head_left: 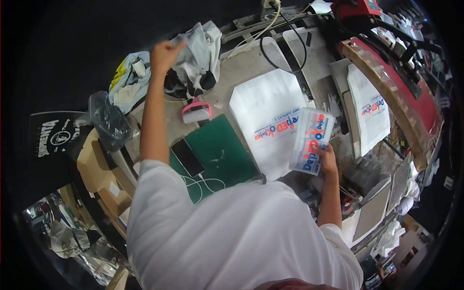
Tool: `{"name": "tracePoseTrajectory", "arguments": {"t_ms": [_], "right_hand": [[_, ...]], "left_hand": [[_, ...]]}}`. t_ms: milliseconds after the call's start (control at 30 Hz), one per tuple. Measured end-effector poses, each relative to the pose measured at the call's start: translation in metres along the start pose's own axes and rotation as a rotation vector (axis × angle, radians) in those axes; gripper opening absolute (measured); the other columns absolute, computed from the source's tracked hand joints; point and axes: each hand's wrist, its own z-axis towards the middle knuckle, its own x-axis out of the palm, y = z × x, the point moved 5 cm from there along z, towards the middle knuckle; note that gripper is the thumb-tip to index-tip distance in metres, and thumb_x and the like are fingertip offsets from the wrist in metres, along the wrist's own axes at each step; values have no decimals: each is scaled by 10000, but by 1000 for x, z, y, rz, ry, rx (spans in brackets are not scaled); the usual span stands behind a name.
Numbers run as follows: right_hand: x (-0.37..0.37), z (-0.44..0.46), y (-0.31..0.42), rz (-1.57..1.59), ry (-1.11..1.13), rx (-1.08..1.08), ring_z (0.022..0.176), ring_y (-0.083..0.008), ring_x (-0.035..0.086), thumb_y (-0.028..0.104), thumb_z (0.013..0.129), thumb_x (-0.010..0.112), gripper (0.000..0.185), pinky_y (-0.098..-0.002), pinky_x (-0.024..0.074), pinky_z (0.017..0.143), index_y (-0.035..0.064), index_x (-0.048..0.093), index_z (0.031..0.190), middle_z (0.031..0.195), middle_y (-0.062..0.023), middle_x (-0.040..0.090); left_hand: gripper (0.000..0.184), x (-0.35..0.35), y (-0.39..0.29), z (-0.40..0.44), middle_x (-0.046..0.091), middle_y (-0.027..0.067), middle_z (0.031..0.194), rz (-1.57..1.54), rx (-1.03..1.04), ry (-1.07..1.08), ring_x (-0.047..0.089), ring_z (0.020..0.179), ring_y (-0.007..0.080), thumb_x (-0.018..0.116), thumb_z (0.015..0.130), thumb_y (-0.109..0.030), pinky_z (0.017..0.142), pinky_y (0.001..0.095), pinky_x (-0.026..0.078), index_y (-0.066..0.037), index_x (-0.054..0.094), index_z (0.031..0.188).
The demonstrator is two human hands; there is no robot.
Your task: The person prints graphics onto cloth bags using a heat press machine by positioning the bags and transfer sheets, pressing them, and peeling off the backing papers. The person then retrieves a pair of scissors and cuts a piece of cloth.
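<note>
My right hand gripped the film right of the mat; beyond the mat, my left hand curled by the cloth, whether holding it I couldn't tell. A loosened right grip could have dropped the film.

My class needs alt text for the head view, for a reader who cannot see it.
A person's right hand holds printed film near a white printed sheet, while the left hand is at a crumpled grey bundle. A phone lies on a green mat; a red press stands at the right.
</note>
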Motion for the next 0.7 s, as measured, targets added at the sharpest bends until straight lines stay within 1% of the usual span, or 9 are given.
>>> {"name": "tracePoseTrajectory", "arguments": {"t_ms": [67, 133, 267, 333, 400, 467, 500, 600, 700], "right_hand": [[11, 7, 10, -53, 35, 3, 869, -154, 673, 2, 843, 700, 287, -306, 545, 793, 2, 629, 1121, 984, -60, 703], [21, 16, 23, -215, 37, 7, 860, -147, 670, 0, 841, 701, 288, -296, 538, 790, -12, 629, 1119, 981, -63, 706], [58, 32, 58, -396, 109, -52, 855, -138, 661, 1, 836, 705, 295, -286, 531, 790, -26, 627, 1119, 982, -64, 706], [68, 41, 70, -474, 112, -38, 849, -129, 651, -7, 836, 698, 282, -279, 525, 792, -33, 629, 1109, 967, -60, 705], [66, 47, 74, -477, 117, -49, 849, -126, 648, -6, 840, 699, 270, -279, 525, 790, -30, 633, 1101, 962, -57, 704], [62, 54, 79, -464, 123, -42, 851, -123, 647, -1, 854, 697, 238, -283, 526, 784, -21, 637, 1083, 956, -51, 701], [63, 57, 83, -464, 126, -37, 851, -123, 647, -1, 854, 697, 238, -283, 526, 784, -21, 637, 1083, 956, -51, 701], [75, 70, 106, -569, 74, -93, 836, -125, 645, 11, 866, 691, 216, -293, 530, 777, -7, 644, 1076, 953, -48, 699], [114, 91, 147, -748, 131, -235, 836, -120, 643, 17, 865, 691, 238, -302, 534, 778, -16, 642, 1096, 961, -57, 702]], "left_hand": [[628, 3, -4, 16, 691, 107, 820, -131, 83, -329, 655, 738, 173, 815, 700, -577, 656, 334, 515, -10, 706, 949], [749, 33, -13, 18, 685, 188, 1027, 176, 218, -586, 662, 972, 265, 826, 674, -569, 874, 387, 514, -12, 659, 1145], [652, 78, 12, 22, 662, 188, 1109, 385, 144, -367, 621, 1094, 330, 822, 719, -460, 937, 432, 485, -63, 606, 1190], [643, 67, 44, 33, 587, 211, 1273, -214, -89, -318, 571, 1170, 367, 774, 777, -342, 973, 424, 470, -92, 543, 1323], [501, 42, 81, 19, 609, 189, 1232, -778, -121, -633, 644, 1030, 342, 703, 831, -218, 870, 408, 517, 5, 549, 1253], [448, -18, 48, -44, 620, 146, 1160, -1402, -153, -491, 645, 1049, 290, 705, 801, -155, 909, 405, 535, 23, 575, 1191], [397, -9, 97, -60, 643, 142, 1099, -1624, -258, -301, 654, 1035, 298, 681, 786, -149, 911, 448, 540, 2, 599, 1144], [214, 4, 119, -172, 638, 124, 1057, -1648, -345, -317, 643, 1026, 304, 542, 798, -160, 952, 499, 513, -34, 612, 957], [394, 97, 141, -262, 638, 140, 1147, -1586, -631, -281, 598, 1129, 314, 608, 790, -74, 1012, 454, 467, 25, 614, 1171]]}}
